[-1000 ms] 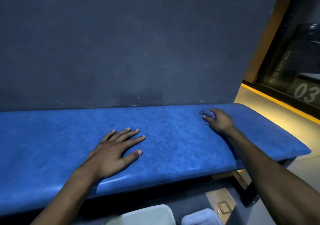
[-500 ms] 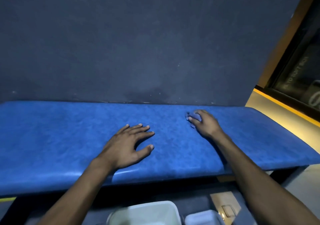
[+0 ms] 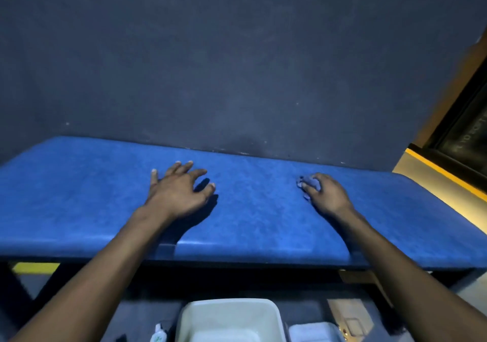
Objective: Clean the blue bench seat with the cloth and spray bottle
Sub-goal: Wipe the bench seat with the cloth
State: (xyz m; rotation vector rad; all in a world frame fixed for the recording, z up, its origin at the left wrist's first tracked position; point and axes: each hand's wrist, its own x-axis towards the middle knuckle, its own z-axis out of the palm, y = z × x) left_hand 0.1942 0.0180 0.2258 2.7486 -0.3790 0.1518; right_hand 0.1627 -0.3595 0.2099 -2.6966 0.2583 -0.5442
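The blue bench seat (image 3: 258, 218) runs across the middle of the view, against a dark wall. My right hand (image 3: 325, 195) rests on its right half, fingers closed on a small bunched blue cloth (image 3: 311, 182) pressed to the seat. My left hand (image 3: 179, 190) lies flat on the seat's middle-left, fingers spread, holding nothing. At the bottom edge, on the floor, the top of a small white bottle with a green label (image 3: 159, 336) shows; whether it is the spray bottle I cannot tell.
A white plastic basin (image 3: 274, 315) stands on the floor in front of the bench, with a smaller white container (image 3: 313, 331) to its right. The dark wall (image 3: 237, 65) rises behind the seat. A yellow-edged dark doorway (image 3: 458, 141) is at the right.
My right hand has slid the cloth leftward along the seat. My left hand has shifted left and farther back on the seat. The view has turned left, showing more of the bench's left end.
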